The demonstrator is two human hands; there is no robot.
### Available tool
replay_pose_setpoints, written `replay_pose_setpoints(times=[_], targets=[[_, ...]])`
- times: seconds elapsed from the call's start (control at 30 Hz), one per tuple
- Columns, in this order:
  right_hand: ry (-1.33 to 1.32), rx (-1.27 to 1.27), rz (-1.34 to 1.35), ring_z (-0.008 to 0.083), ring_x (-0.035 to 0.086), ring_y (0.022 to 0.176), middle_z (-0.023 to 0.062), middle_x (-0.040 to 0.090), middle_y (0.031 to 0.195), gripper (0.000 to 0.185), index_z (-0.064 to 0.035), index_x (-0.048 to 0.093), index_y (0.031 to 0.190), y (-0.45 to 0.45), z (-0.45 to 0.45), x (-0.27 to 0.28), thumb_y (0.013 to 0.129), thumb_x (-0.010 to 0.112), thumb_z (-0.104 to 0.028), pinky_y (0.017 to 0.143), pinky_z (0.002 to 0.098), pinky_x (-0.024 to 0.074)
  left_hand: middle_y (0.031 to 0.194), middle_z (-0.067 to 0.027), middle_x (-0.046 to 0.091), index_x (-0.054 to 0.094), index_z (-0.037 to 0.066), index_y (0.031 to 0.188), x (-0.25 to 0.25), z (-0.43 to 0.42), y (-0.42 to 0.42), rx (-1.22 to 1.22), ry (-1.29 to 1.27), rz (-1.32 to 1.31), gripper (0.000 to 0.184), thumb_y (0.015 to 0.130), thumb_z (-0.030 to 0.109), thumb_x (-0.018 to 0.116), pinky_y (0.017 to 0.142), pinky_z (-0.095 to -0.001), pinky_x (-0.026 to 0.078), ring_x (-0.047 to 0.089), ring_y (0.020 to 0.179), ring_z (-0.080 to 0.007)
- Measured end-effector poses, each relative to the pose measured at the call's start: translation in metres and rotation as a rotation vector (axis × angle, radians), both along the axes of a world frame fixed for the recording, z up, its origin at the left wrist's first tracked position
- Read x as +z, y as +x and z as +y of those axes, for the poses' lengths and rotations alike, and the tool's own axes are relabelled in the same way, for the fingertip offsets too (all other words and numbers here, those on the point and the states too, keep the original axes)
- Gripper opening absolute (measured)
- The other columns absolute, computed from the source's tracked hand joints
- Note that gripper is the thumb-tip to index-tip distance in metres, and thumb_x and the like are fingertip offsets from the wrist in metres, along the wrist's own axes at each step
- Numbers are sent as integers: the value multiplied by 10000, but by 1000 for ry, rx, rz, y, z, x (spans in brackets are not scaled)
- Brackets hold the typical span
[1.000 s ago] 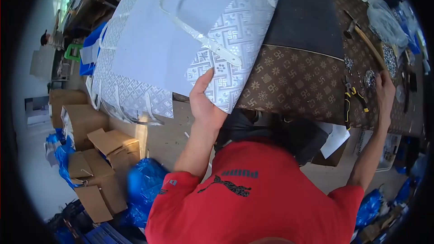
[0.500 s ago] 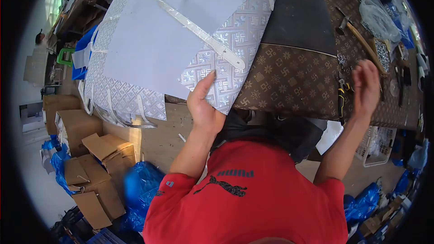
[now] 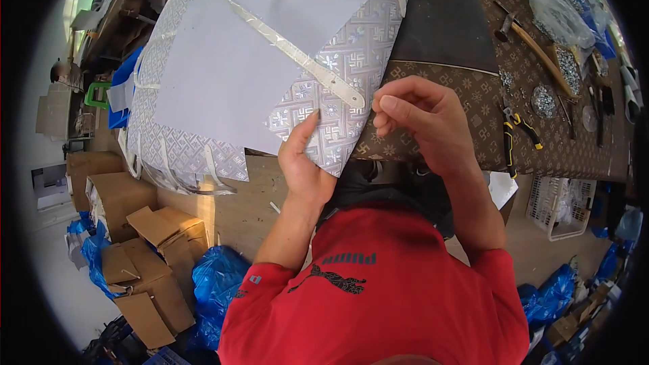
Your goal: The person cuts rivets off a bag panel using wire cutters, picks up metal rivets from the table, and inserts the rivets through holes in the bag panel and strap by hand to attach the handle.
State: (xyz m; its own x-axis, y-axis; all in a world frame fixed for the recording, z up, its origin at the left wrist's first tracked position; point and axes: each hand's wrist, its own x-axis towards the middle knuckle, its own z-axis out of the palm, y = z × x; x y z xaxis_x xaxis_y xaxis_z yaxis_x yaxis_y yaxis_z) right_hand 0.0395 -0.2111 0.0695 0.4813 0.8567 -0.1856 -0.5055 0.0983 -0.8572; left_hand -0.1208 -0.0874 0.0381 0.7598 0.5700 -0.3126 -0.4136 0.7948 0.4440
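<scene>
A silvery patterned sheet with a plain pale reverse side hangs over the near table edge. My left hand grips its lower corner, thumb on top and fingers hidden underneath. A whitish strap lies across the sheet, its rounded end showing small holes. Just right of that end, my right hand is closed in a pinch, apart from the strap. Whatever sits between those fingertips is too small to make out.
On the brown patterned table cover lie a black mat, a hammer, yellow-black pliers and a dish of small metal pieces. Cardboard boxes and blue bags stand on the floor at left; a white basket is at right.
My right hand has moved left from beside the pliers and dish to near the strap's end, its fingers now pinched. My left hand keeps its hold on the sheet.
</scene>
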Motion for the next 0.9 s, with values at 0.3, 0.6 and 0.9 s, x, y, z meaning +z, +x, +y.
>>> replay_pose_setpoints(times=[0.3,0.6,0.9], targets=[[-71,-95,-517,116,646,883,50,671,994,135,-1,706,1047,-10,3,-4,914,724,10,815,251,525,1284,-176,653,549,-84,1349,2,-7,-1,73,87,70,409,1020,154,497,1043,-417,502,651,1171,-285],[-38,-104,-642,107,582,1019,26,563,1107,143,-11,716,959,-8,11,-20,839,773,45,882,239,483,1219,-170,671,587,-97,1287,6,-13,-5,114,179,139,366,997,118,532,992,-385,525,666,1111,-251],[-34,-80,-433,97,590,952,9,577,1010,134,-11,651,880,-11,15,-22,840,747,73,866,239,488,1211,-169,677,594,-108,1279,1,-17,-13,198,588,407,382,963,107,578,965,-370,525,659,1091,-263]])
